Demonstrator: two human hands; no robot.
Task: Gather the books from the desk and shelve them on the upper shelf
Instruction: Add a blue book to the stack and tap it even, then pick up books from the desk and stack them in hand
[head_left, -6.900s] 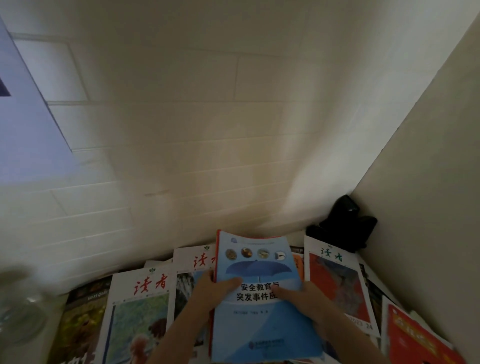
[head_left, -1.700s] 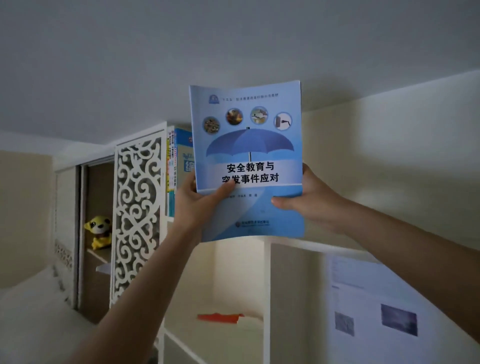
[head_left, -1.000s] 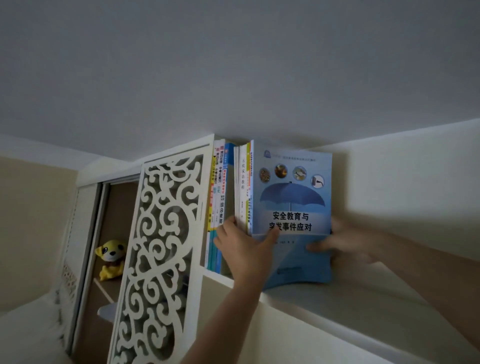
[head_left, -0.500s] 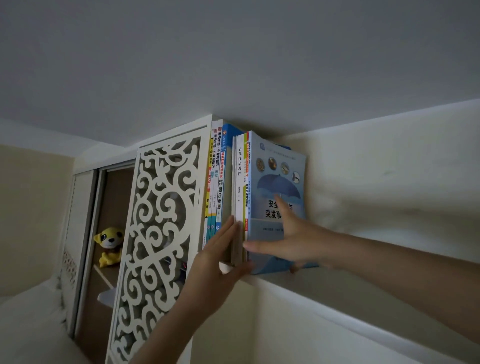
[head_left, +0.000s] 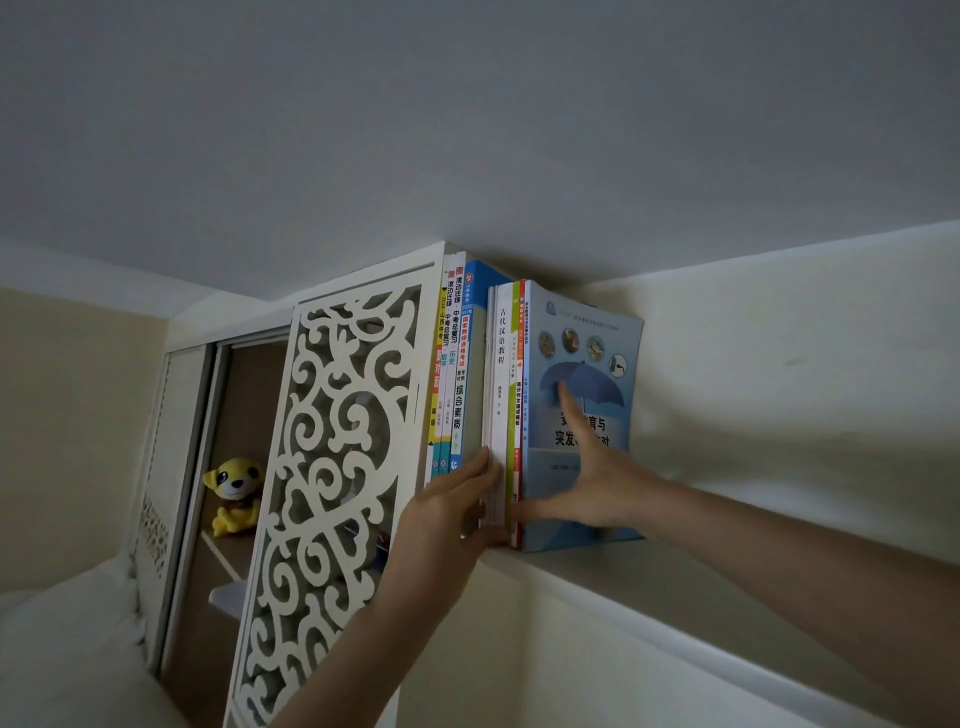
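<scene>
While right hand (head_left: 597, 488) presses flat on blue book (head_left: 597, 364) | left hand (head_left: 447, 514) flat against spine 古代汉语教程 (head_left: 501, 358)

A white panel cut through with curling scrollwork (head_left: 332, 467) stands upright at the left. Behind it, a brown-backed recess with a grey metal frame (head_left: 208, 467) holds a yellow plush toy animal (head_left: 235, 493) sitting on a slanted ledge. A plain grey-white ceiling (head_left: 467, 130) spans the top, meeting a cream wall (head_left: 805, 364) at the right.
</scene>
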